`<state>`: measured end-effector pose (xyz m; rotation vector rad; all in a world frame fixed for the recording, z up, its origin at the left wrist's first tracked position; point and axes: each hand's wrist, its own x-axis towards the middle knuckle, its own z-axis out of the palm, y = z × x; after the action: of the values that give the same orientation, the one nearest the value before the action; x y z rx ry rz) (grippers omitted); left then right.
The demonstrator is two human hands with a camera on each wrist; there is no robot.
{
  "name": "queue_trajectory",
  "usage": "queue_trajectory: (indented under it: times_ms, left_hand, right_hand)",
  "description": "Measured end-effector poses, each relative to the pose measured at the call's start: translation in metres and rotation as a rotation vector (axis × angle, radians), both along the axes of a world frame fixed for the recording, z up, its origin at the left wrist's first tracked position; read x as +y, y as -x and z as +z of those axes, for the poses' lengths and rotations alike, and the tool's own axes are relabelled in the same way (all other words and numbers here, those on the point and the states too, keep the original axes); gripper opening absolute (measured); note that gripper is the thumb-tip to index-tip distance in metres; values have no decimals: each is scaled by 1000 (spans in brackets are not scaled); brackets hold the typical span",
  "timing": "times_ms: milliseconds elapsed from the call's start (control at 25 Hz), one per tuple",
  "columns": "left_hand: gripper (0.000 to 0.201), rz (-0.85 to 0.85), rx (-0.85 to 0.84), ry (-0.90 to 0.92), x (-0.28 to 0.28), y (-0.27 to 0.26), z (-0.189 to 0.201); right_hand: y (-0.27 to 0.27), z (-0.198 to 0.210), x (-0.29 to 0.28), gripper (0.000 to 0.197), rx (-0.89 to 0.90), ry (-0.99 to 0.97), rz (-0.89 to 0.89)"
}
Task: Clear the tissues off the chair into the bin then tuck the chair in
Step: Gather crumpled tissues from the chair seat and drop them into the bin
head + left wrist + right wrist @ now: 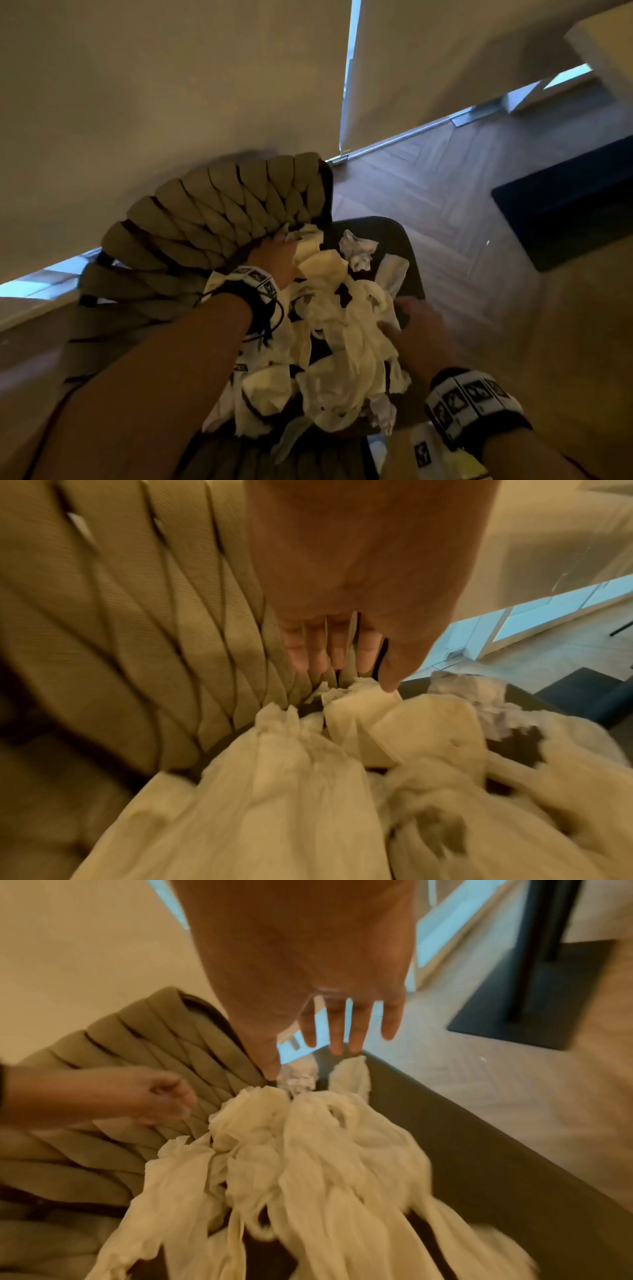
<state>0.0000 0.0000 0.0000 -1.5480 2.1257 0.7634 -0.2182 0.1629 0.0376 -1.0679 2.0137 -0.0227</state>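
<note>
A heap of crumpled white tissues [335, 325] [291, 791] [308, 1150] covers the dark seat [387, 233] [479, 1164] of a chair with a woven beige backrest [212, 212] [120, 615] [137, 1042]. My left hand [277, 257] [329, 658] [154, 1096] hovers at the foot of the backrest. Its fingers are loosely bent and hold nothing, and the thumb tip brushes a tissue. My right hand [407, 318] [342, 1031] is over the right side of the heap with fingers straight and spread. One tightly balled tissue [358, 251] lies at the seat's far end. No bin is in view.
Herringbone wood floor [445, 205] runs to the right of the chair, with a dark blue mat [565, 205] on it. Beige blinds [171, 85] hang behind the backrest. A black post on a flat base [534, 988] stands at the far right.
</note>
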Motion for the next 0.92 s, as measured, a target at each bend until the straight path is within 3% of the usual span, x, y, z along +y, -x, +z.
queue_trajectory:
  times_ms: [80,160,320,440,600,800,920]
  left_hand:
    - [60,-46,9,3,-30,10,-21]
    - [68,-92,36,-13,-54,17,-50]
    - [84,-99,-10,-103,-65,18,-100]
    - [69,23,59,-67,-57,21,-105]
    - [70,82,48,-91,-49,19,-104]
    - [15,160,220,-239,-44,18,-98]
    - [15,174,299,-170,-40,16,-75]
  right_hand:
    - [-7,-16,-48,63,212,111,102]
    - [-15,-33,-95,74,257,194,178]
    - [-20,-89,-146,98,191,-18,304]
    - [-30,-107,-155,103,128,-84,308]
    - [-44,-113,-145,85,74,-64,330]
    - [-49,-117,-145,48,-23,-65,426]
    - [-44,-106,-140,30,-114,54,369]
